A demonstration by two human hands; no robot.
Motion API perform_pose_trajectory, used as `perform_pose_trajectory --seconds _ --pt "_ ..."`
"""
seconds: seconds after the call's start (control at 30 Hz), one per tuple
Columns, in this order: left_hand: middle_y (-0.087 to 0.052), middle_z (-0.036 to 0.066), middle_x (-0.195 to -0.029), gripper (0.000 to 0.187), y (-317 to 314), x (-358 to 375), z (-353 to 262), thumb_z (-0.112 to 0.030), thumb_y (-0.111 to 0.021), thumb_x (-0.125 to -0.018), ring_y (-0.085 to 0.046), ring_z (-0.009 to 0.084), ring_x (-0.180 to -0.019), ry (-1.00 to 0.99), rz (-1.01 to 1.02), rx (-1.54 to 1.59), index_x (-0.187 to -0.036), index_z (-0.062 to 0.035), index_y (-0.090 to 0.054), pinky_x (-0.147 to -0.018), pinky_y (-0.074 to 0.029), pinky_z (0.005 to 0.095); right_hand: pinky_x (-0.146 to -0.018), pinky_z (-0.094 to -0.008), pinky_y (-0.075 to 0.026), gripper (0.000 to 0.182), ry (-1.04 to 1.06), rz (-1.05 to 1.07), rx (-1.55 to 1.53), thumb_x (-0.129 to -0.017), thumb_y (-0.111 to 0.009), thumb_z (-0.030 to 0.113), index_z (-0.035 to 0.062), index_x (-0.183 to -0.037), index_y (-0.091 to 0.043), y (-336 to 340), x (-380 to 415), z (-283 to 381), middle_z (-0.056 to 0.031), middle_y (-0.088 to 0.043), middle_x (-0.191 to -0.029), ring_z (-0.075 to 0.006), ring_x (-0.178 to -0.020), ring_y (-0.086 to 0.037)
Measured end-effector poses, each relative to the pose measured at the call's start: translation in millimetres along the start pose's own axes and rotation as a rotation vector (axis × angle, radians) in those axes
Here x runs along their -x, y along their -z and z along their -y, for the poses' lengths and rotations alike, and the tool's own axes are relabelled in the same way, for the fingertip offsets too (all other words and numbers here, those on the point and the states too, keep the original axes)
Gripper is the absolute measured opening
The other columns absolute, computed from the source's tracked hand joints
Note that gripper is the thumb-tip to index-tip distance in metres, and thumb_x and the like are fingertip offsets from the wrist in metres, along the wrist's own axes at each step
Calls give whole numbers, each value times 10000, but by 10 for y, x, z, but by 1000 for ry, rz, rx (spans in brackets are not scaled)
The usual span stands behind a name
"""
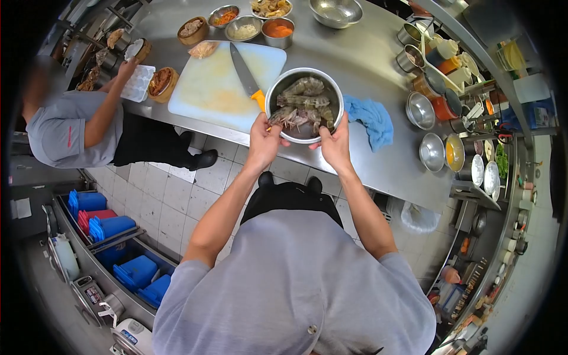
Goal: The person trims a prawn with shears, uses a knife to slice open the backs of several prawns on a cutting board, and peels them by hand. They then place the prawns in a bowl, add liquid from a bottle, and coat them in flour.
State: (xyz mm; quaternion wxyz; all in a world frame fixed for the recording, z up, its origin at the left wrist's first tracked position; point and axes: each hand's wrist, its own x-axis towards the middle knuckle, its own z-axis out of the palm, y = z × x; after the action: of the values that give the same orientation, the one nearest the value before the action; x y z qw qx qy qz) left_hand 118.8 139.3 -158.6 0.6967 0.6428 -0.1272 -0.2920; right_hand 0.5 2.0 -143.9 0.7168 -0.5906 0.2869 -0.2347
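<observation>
Both my hands hold a round metal bowl (pixel 335 89) of raw, unpeeled prawns (pixel 305 102) over the front edge of the steel counter. My left hand (pixel 264 139) grips its lower left rim, with the thumb on top. On the lower right rim, my right hand (pixel 333 142) has its thumb at the bowl's edge. A knife (pixel 244 70) with a yellow handle lies on the white cutting board (pixel 204 89), its handle end beside the bowl. To the right of the bowl is a crumpled blue cloth (pixel 371 118).
A co-worker (pixel 77 124) stands at the left, a hand near a white tray (pixel 138 83). Small bowls of ingredients (pixel 278 31) and a large metal bowl (pixel 336 12) line the back. More metal bowls (pixel 420 110) stand at right. Blue bins (pixel 135 272) are lower left.
</observation>
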Motion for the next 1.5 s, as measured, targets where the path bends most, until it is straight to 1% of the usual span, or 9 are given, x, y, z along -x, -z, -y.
perform_pose_trajectory --seconds 0.23,0.33,0.47,0.7,0.9,1.0,1.17,1.3,1.5 --pt "-652 125 -881 92 195 -107 168 -31 -568 -972 -657 155 -647 181 -9 24 -1006 36 -515 -530 -562 256 -469 -283 -599 441 -89 -8 -7 -862 -447 -110 -50 -1291 -363 -76 -78 -213 -206 -567 -1143 -262 -790 -694" --pt "-646 125 -889 92 168 -50 68 -35 -568 -978 -659 159 -649 138 -26 39 -1009 34 -516 -532 -566 257 -480 -281 -603 455 -104 -9 5 -861 -443 -111 -42 -1301 -353 -111 -11 -63 -206 -558 -1162 -255 -786 -693" --pt "-639 132 -933 64 148 30 30 -12 -549 -975 -667 165 -661 -61 7 29 -1006 30 -513 -530 -573 265 -482 -273 -598 491 102 33 -29 -877 -436 -109 -10 -1344 -320 -105 -6 -147 -195 -557 -1169 -243 -784 -690" --pt "-636 133 -853 45 219 -168 151 38 -504 -952 -666 174 -630 221 -48 68 -952 6 -473 -518 -578 273 -489 -271 -599 467 -127 15 14 -881 -449 -110 -3 -1325 -355 -101 -113 -207 -182 -577 -1153 -234 -769 -689" --pt "-650 142 -865 54 94 -40 -92 2 -521 -983 -666 178 -631 -84 7 117 -959 -13 -475 -531 -578 267 -499 -278 -609 477 130 20 -66 -884 -426 -119 3 -1332 -315 -127 -41 19 -191 -564 -1184 -251 -796 -704" --pt "-653 139 -872 55 216 -181 112 -15 -528 -992 -670 171 -655 162 14 121 -965 -21 -480 -540 -579 270 -493 -279 -607 469 -24 22 -19 -883 -426 -118 3 -1325 -322 -117 -142 -196 -188 -569 -1177 -250 -796 -703" --pt "-655 132 -874 80 216 -187 61 -42 -533 -1005 -672 170 -668 151 43 115 -955 -31 -471 -553 -578 276 -492 -281 -609 481 -101 -31 -41 -874 -425 -123 3 -1328 -326 -122 -153 -205 -189 -575 -1172 -252 -815 -701" --pt "-666 140 -889 100 219 -76 -85 -58 -535 -1012 -677 178 -670 -17 68 67 -949 -38 -461 -553 -573 275 -500 -282 -613 495 130 7 -59 -889 -423 -118 7 -1352 -301 -201 -21 92 -190 -557 -1206 -250 -827 -702" --pt "-663 135 -881 88 277 -222 129 -55 -525 -1015 -670 176 -660 201 25 131 -954 -41 -462 -552 -576 278 -492 -282 -611 471 -71 -4 -8 -891 -419 -119 3 -1335 -320 -170 -172 -235 -201 -553 -1195 -251 -791 -701"
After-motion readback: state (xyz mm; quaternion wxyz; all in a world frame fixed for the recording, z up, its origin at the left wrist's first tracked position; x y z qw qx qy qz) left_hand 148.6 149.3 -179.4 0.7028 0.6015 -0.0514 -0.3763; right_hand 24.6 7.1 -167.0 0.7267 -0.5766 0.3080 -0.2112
